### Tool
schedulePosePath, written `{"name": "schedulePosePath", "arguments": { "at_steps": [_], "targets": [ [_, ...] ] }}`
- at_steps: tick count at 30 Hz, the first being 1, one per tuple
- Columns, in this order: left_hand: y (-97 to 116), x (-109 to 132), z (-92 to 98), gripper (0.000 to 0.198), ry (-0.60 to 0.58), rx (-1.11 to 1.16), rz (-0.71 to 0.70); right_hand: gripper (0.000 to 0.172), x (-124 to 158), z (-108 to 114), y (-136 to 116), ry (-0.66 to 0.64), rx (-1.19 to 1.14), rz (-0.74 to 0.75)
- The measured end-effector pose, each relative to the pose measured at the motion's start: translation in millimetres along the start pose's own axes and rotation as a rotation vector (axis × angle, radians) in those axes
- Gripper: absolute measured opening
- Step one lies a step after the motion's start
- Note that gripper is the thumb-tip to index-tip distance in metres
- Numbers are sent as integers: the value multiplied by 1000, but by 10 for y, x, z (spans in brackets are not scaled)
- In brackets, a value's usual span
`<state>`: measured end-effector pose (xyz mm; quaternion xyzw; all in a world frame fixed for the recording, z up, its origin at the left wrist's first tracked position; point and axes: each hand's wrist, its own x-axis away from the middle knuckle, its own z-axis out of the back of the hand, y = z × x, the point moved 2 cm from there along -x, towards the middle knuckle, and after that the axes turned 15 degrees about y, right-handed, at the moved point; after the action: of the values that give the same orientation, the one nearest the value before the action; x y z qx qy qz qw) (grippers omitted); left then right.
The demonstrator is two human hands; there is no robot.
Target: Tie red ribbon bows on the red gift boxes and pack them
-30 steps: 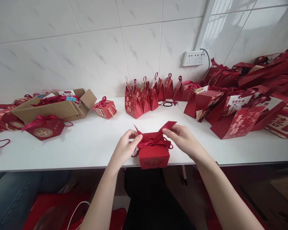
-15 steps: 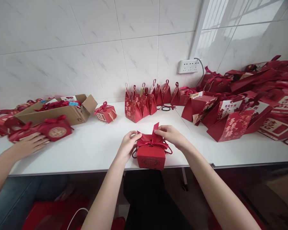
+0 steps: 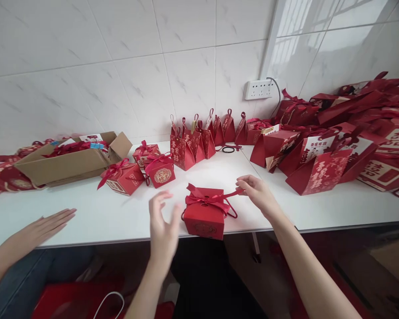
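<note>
A red gift box [image 3: 202, 221] sits at the table's front edge, with a red ribbon bow [image 3: 208, 203] tied across its top and cord handles at its sides. My right hand [image 3: 257, 192] pinches one tail of the ribbon and holds it out to the right of the box. Just left of the box, my left hand [image 3: 162, 230] is raised with thumb and fingers apart, slightly blurred and holding nothing. Beyond it stand several bow-topped red boxes, among them one with a gold round emblem [image 3: 162, 176].
A co-worker's hand [image 3: 48, 228] lies flat at the left front of the table. A cardboard box [image 3: 63, 170] of ribbons and cards stands behind it. Triangular red boxes [image 3: 182, 150] line the wall, and red gift boxes [image 3: 322, 173] pile up on the right.
My left hand has let go of the ribbon and moved left. My right hand has drawn a tail out rightward. The co-worker's hand has left two boxes beside the small one and pulled back.
</note>
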<state>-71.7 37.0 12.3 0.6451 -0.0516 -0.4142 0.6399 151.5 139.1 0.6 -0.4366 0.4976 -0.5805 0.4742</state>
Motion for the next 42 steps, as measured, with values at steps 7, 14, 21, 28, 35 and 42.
{"name": "schedulePosePath", "arguments": {
  "at_steps": [7,14,21,28,35,42],
  "targets": [
    [152,590,-198,95,-121,-223,-461,60,244,-224,183,-340,-340,-26],
    [-364,-46,273,77,-156,-155,-10,55,602,120,185,-445,-227,-59],
    [-130,-203,165,27,-59,-36,-77,43,358,54,171,-75,-16,297],
    [200,-98,-22,21,-261,-214,-302,96,232,-388,140,-467,90,510],
    [168,11,149,11,-26,-396,-398,77,538,-362,177,-381,138,507],
    [217,-22,215,17,-24,-396,-204,93,654,-306,149,-206,277,561]
  ]
}}
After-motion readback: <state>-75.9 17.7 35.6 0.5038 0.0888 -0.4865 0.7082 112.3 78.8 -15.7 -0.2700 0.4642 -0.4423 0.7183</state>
